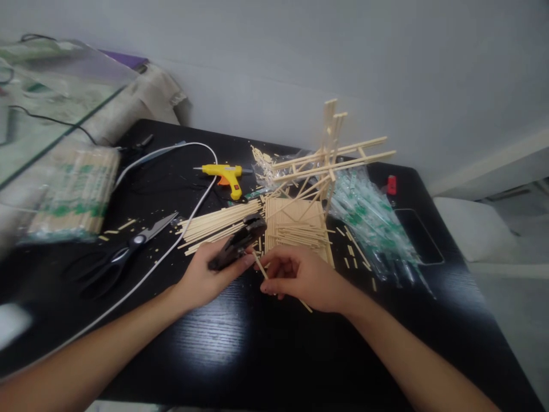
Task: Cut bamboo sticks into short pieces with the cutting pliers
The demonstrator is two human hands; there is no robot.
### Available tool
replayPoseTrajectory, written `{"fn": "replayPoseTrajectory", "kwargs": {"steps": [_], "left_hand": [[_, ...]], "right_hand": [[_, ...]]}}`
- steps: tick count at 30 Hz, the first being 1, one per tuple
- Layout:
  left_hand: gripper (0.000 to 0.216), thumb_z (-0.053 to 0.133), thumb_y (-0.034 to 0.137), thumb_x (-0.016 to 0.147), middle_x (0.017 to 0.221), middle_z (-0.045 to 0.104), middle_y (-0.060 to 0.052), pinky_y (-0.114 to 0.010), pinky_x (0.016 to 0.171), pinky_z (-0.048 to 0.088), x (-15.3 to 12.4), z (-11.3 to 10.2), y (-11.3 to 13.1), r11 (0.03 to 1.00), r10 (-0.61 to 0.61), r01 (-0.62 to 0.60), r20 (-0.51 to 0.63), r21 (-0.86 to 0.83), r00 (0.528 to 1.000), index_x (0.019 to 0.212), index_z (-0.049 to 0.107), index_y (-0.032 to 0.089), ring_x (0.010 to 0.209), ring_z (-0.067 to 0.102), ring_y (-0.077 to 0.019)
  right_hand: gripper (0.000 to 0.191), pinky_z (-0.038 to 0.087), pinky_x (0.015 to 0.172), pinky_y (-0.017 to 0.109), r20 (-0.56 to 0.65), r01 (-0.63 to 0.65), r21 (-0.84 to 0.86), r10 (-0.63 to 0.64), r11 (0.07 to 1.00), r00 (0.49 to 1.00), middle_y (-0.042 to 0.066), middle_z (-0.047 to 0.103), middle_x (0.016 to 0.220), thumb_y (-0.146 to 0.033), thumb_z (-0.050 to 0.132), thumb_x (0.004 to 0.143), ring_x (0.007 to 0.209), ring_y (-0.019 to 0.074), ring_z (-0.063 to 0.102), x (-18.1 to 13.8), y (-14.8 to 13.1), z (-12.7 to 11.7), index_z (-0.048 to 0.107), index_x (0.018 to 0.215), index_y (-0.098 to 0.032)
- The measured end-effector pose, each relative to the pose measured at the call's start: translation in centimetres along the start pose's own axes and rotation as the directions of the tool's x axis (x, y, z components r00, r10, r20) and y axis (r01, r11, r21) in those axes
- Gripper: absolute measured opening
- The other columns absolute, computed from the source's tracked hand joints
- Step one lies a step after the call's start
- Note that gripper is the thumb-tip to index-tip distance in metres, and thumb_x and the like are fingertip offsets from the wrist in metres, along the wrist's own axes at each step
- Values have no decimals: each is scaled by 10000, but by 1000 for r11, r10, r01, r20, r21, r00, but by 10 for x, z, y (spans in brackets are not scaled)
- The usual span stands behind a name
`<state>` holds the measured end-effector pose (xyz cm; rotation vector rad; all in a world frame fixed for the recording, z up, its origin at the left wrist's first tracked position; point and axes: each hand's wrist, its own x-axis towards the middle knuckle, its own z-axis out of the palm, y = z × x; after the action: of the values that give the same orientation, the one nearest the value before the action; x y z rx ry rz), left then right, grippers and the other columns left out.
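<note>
"What does each hand have?"

"The left hand [201, 277] is curled around a black, curved hand tool [235, 247], just left of centre in the frame. The right hand [302, 277] pinches a thin, pale wooden stick [260, 266] between thumb and fingers, at the centre."

"Is the tool biting on it?"

"I can't tell. The stick's upper end is right beside the tool, but blur hides whether they touch."

"So where is the danger?"

"The left fingertips, I'd judge. They lie near that end, so a badly aligned squeeze could nip skin. The stick is slim, too; if the pinch is loose, it could twist or slip."

"And beyond the hands?"

"A flat, square panel of pale wooden sticks [295, 210] lies just past them, with loose pieces on top. A forward bump of the right knuckles could scatter those. Right of centre, toward the top, a tall, open lattice of pale wooden sticks [330, 171] juts out long arms; a knock could topple it or strain a joint."

"Anything on the left?"

"A white cable [159, 263] runs past the yellow plastic glue gun [221, 170]. If the left forearm snags it, the gun might get dragged."
</note>
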<state>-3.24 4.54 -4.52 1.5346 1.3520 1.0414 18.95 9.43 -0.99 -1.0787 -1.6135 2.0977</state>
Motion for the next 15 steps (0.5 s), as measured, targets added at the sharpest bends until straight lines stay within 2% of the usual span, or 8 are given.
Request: {"fn": "replayPoseTrajectory", "kwargs": {"steps": [5, 8, 11, 15], "left_hand": [[215, 691, 381, 897, 782, 725, -10, -260, 740, 545, 1, 1, 5, 1000, -7, 7, 24, -8, 1000, 864, 727, 172, 733, 664, -154], [215, 688, 377, 898, 776, 722, -12, -258, 728, 544, 2, 2, 8, 1000, 3, -3, 49, -3, 999, 868, 723, 168, 723, 663, -153], [215, 673, 376, 909, 783, 726, -13, -253, 716, 535, 2, 1, 7, 999, 26, -27, 50, 24, 998, 881, 715, 167, 721, 663, -151], [206, 617, 356, 944, 868, 745, -21, -253, 736, 524, -1, -1, 6, 986, 61, -67, 46, 155, 997, 963, 712, 175, 767, 670, -157]], "right_hand": [[224, 525, 590, 219, -3, 37, -49, -37, 998, 999, -7, 713, 825, -194, 832, 748, 615, 100, 637, -1, -2, 3, 720, 942, -193], [152, 539, 612, 233, -13, 37, 20, -37, 999, 999, -7, 701, 774, -283, 783, 830, 623, 114, 665, -1, -2, 7, 713, 923, -185], [213, 555, 617, 246, -34, 35, 101, -32, 994, 999, 12, 719, 794, -366, 785, 837, 658, 137, 704, 0, -3, 9, 717, 907, -177], [282, 564, 592, 245, -98, 93, 132, -80, 987, 992, 10, 714, 781, -392, 847, 778, 640, 143, 710, -1, -11, 5, 729, 914, -174]]}}
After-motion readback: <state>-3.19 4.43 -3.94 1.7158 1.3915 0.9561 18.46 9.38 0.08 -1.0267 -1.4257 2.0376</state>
